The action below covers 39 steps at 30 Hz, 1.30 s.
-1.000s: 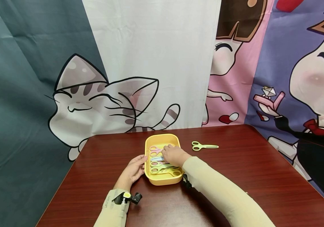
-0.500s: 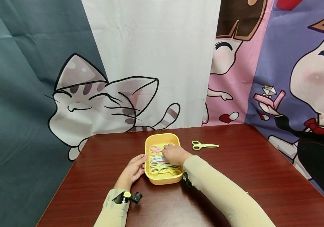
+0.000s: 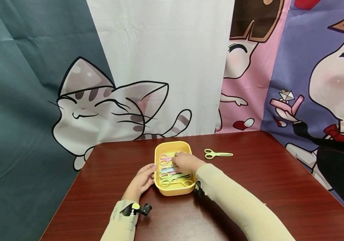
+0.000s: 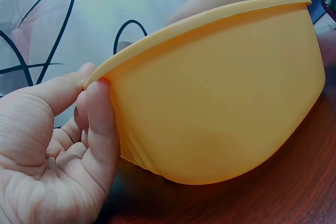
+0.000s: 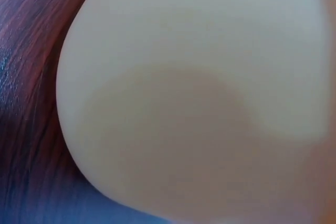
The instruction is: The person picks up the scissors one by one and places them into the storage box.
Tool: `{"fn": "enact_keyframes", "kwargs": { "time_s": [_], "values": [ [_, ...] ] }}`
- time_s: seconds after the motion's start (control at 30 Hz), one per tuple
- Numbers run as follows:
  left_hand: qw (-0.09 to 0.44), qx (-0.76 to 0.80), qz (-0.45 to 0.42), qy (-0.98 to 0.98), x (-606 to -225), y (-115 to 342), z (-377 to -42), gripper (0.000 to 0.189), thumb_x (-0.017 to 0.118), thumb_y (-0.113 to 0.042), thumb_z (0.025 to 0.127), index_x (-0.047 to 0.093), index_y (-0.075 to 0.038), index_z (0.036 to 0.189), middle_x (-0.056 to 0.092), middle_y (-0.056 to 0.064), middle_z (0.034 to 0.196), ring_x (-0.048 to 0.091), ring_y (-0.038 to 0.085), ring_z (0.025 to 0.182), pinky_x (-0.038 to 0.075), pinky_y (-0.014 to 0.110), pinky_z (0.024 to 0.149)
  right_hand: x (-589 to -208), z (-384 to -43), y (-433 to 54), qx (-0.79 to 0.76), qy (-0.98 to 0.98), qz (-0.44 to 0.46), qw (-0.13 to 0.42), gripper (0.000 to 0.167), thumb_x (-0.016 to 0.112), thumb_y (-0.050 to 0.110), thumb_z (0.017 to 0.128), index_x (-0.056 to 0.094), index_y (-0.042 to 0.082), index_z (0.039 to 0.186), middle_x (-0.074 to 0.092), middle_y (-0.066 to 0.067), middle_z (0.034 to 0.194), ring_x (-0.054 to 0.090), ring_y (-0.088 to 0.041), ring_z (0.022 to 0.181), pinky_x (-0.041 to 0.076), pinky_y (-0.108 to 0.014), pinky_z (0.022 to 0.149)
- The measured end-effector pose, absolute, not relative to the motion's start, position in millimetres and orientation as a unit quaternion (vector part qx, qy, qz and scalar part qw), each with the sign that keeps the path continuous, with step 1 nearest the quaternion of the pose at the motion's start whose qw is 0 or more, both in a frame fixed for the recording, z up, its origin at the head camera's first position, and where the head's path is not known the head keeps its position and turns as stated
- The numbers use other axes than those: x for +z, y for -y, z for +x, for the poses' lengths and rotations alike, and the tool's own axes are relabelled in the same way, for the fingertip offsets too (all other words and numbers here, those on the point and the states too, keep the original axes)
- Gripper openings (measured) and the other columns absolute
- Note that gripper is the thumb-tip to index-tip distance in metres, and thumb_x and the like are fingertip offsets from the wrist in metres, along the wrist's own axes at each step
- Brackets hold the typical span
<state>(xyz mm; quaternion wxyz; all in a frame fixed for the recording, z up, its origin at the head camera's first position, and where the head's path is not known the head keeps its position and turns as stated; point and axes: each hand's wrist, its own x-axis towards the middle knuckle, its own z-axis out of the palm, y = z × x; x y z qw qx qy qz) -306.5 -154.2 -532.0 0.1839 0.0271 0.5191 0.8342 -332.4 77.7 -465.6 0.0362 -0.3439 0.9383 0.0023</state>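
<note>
My left hand (image 3: 141, 180) pinches the left rim of a yellow plastic bin (image 3: 175, 192) between thumb and fingers; the left wrist view shows that pinch at the corner of the bin (image 4: 210, 93). Inside lie several scissors: pink-handled scissors (image 3: 163, 162), green-handled scissors (image 3: 165, 181) and yellow-handled scissors (image 3: 187, 183) at the near end, with a blue piece between. My right hand (image 3: 187, 162) reaches over the right rim, its fingers down among the scissors. Its fingertips are hidden; I cannot tell whether they hold anything. The right wrist view is filled by the bin's blurred outer wall (image 5: 184, 40).
A pair of light green scissors (image 3: 218, 154) lies alone on the dark red wooden table (image 3: 235, 180), right of the bin. A printed cartoon curtain (image 3: 165, 50) hangs behind the table's far edge. Each sleeve carries a black wrist camera mount (image 3: 137, 209).
</note>
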Motion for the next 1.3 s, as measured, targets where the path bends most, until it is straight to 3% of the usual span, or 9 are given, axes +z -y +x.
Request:
{"fn": "enact_keyframes", "kwargs": {
  "time_s": [0.23, 0.37, 0.67, 0.93, 1.3],
  "values": [
    [0.183, 0.833, 0.023, -0.521, -528.6, 154.7, -306.5, 0.008, 0.052, -0.011, 0.106, 0.052, -0.003, 0.109, 0.059, 0.0, 0.078, 0.051, 0.002, 0.057, 0.048, 0.016, 0.049, -457.7, -322.1, -82.4, 0.024, -0.925, -0.379, -0.002, 0.026, 0.076, 0.031, 0.09, 0.056, 0.024, 0.075, 0.05, 0.009, 0.069, 0.049, -0.011, 0.069, 0.043, -0.029, 0.064],
    [0.179, 0.832, 0.017, -0.524, -526.8, 155.0, -306.6, 0.009, 0.052, -0.011, 0.106, 0.051, -0.002, 0.111, 0.058, 0.0, 0.078, 0.051, 0.002, 0.057, 0.047, 0.016, 0.049, -461.2, -316.5, -79.2, 0.033, -0.918, -0.396, -0.011, 0.029, 0.078, 0.035, 0.086, 0.054, 0.024, 0.072, 0.046, 0.01, 0.071, 0.045, -0.01, 0.065, 0.039, -0.029, 0.058],
    [0.185, 0.831, 0.015, -0.525, -528.7, 153.9, -306.4, 0.009, 0.052, -0.011, 0.106, 0.051, -0.003, 0.11, 0.057, -0.001, 0.076, 0.05, 0.002, 0.057, 0.047, 0.016, 0.048, -470.4, -307.1, -72.3, 0.051, -0.923, -0.38, -0.045, 0.03, 0.078, 0.038, 0.084, 0.054, 0.025, 0.072, 0.046, 0.009, 0.076, 0.045, -0.01, 0.062, 0.042, -0.028, 0.056],
    [0.182, 0.829, 0.015, -0.529, -529.1, 153.5, -307.1, 0.01, 0.053, -0.012, 0.106, 0.051, -0.003, 0.109, 0.058, 0.0, 0.077, 0.051, 0.002, 0.057, 0.048, 0.016, 0.049, -470.1, -302.9, -71.7, 0.03, -0.937, -0.348, -0.011, 0.028, 0.074, 0.037, 0.09, 0.054, 0.021, 0.077, 0.046, 0.006, 0.075, 0.045, -0.011, 0.062, 0.042, -0.03, 0.056],
    [0.179, 0.831, 0.015, -0.527, -528.6, 153.3, -305.8, 0.01, 0.052, -0.012, 0.106, 0.052, -0.002, 0.11, 0.058, 0.0, 0.078, 0.051, 0.002, 0.057, 0.048, 0.016, 0.049, -469.7, -300.5, -71.7, 0.019, -0.938, -0.345, -0.009, 0.032, 0.073, 0.035, 0.091, 0.05, 0.021, 0.072, 0.046, 0.006, 0.074, 0.045, -0.01, 0.061, 0.043, -0.029, 0.056]
  ]
}}
